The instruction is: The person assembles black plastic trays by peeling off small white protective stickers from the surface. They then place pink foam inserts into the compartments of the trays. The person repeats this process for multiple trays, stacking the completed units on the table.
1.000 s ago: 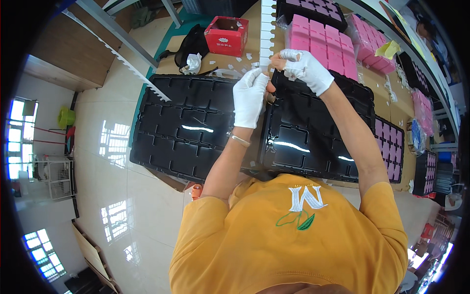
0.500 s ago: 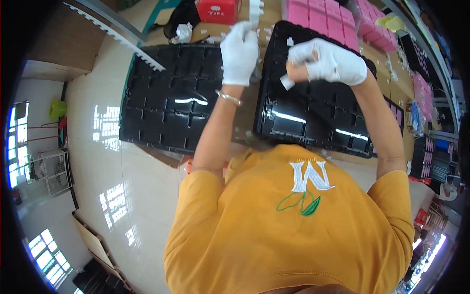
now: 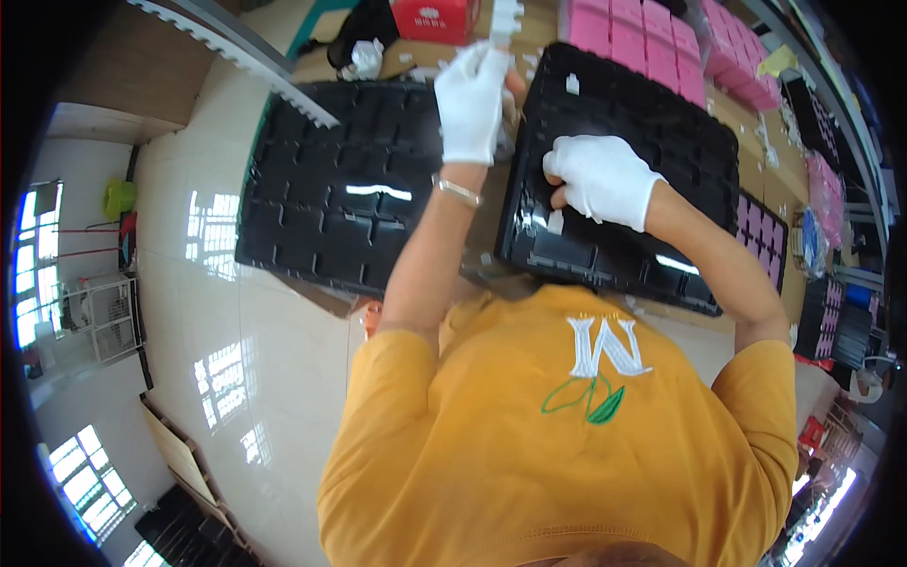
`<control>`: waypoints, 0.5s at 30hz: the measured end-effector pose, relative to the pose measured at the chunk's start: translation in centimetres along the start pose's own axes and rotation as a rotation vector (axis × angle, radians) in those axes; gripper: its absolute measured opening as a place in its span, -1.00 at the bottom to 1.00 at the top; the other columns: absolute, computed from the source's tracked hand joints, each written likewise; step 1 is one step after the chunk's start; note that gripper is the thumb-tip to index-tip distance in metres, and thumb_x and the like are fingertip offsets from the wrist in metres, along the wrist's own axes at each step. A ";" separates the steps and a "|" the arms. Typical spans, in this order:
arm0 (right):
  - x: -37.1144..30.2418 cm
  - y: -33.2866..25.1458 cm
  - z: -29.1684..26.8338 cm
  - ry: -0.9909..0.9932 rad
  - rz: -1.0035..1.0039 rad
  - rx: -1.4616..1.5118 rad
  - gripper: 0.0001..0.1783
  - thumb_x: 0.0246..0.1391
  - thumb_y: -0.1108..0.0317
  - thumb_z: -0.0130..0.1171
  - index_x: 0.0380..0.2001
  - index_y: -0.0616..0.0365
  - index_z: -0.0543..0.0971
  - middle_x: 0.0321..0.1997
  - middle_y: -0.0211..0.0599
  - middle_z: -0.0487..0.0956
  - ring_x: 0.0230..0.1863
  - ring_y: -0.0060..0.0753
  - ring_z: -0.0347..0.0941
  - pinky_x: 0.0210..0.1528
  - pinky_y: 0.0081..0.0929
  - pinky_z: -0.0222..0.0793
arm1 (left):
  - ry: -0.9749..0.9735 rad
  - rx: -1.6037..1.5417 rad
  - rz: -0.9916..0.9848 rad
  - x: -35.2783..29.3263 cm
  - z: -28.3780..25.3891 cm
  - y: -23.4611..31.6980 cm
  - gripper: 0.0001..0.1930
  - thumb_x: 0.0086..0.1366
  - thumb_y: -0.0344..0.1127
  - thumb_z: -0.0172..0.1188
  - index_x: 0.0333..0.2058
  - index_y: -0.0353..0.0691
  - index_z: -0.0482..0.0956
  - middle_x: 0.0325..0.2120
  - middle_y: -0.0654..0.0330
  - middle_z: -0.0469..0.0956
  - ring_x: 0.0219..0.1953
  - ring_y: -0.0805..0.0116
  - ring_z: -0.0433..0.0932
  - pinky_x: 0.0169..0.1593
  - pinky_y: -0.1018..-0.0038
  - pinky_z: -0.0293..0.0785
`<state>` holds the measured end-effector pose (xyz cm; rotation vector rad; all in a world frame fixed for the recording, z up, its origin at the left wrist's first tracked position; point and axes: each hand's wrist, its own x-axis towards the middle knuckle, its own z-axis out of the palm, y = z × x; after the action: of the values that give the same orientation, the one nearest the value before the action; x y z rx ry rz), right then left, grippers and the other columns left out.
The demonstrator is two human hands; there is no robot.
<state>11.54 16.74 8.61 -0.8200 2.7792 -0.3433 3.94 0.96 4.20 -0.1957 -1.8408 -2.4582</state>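
Right hand point(image 3: 605, 181): mine, white-gloved, right of centre in the frame; fingers curled over the glossy black plastic tray point(image 3: 661, 128).
Small white rectangular tab point(image 3: 556, 223): centre, just below those fingertips; I cannot tell whether they grasp it.
Left hand point(image 3: 470, 106): mine, likewise gloved, upper centre, near the notched white strip point(image 3: 507, 17); fingers bent, any hold undeterminable.

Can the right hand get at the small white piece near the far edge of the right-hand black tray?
Probably yes: the right hand is over that same black tray, and only bare tray shows between it and the far white piece.
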 end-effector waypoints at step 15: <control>7.7 3.4 -4.1 0.555 0.196 1.038 -0.68 0.03 0.16 0.37 -0.37 0.24 0.66 -0.50 -0.49 0.51 -0.47 -0.69 0.34 -0.41 -0.66 0.20 | 0.122 0.471 0.336 -0.1 0.1 -0.9 -0.81 0.35 -0.38 0.12 -0.12 -0.26 0.61 -0.61 0.25 0.59 -0.56 0.58 0.52 -0.43 0.58 0.42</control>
<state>2.36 15.94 10.39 -0.1847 2.4652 -1.9638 3.96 1.27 3.35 -0.2889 -2.0669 -1.7304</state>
